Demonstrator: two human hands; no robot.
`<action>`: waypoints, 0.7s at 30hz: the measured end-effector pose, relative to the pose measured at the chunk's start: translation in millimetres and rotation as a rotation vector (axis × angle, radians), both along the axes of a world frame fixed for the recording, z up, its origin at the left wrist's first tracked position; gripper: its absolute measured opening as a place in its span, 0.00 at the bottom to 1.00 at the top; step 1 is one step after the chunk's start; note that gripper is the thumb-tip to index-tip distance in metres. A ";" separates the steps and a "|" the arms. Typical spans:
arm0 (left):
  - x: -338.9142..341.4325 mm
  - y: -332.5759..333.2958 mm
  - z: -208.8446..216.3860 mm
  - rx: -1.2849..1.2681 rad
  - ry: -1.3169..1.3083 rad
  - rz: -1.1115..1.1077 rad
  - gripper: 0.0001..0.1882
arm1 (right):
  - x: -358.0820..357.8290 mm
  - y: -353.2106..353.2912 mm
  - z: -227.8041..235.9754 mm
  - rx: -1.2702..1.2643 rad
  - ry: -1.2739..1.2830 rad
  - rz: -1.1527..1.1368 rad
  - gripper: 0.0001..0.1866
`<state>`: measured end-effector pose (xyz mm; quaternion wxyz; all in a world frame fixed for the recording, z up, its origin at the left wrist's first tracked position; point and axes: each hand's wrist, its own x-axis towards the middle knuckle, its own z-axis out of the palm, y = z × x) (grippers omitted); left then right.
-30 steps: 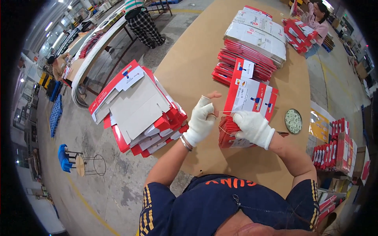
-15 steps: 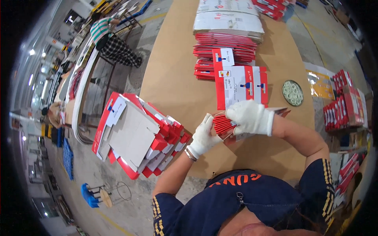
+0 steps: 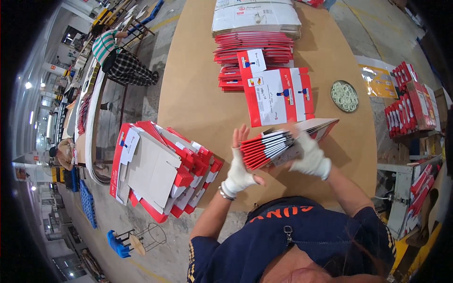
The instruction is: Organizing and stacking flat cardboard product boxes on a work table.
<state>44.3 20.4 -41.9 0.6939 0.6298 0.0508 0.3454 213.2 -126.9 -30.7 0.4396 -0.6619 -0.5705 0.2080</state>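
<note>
Between my hands is a bundle of folded cardboard cartons (image 3: 267, 148), its red and white folded edges side by side. My left hand (image 3: 239, 167), in a white fingerless glove, is at the bundle's left end with fingers and thumb spread apart. My right hand (image 3: 309, 153), gloved the same way, is at the right part of the bundle; its fingers are smeared by motion, so its grip is unclear. Just beyond the bundle lies a flat red and white carton (image 3: 278, 96). A round dish of pale rubber bands (image 3: 345, 96) sits to the right.
Behind the flat carton is a stack of red folded cartons (image 3: 255, 47) beside white cardboard sheets (image 3: 257, 19). A leaning pile of red and white cartons (image 3: 155, 170) stands at the left. More cartons (image 3: 410, 106) are at the right. Another person (image 3: 120, 59) stands at the far left.
My hands have moved apart, and the left fingers have spread. More of the bundle's white edges show. A thin band seen earlier at the bundle is no longer distinguishable. The whole view has shifted slightly.
</note>
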 end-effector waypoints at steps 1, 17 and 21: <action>3.1 -12.0 5.9 -0.004 -0.008 0.081 0.54 | -17.3 8.4 -1.1 0.058 -0.040 -0.044 0.49; -16.1 -74.6 -166.8 -1.451 0.372 0.581 0.17 | -80.5 -52.9 -133.0 -0.422 -0.581 0.282 0.47; -28.4 -83.9 -150.2 -0.815 0.805 0.662 0.21 | -70.4 -70.1 -179.5 -0.372 -0.601 0.176 0.41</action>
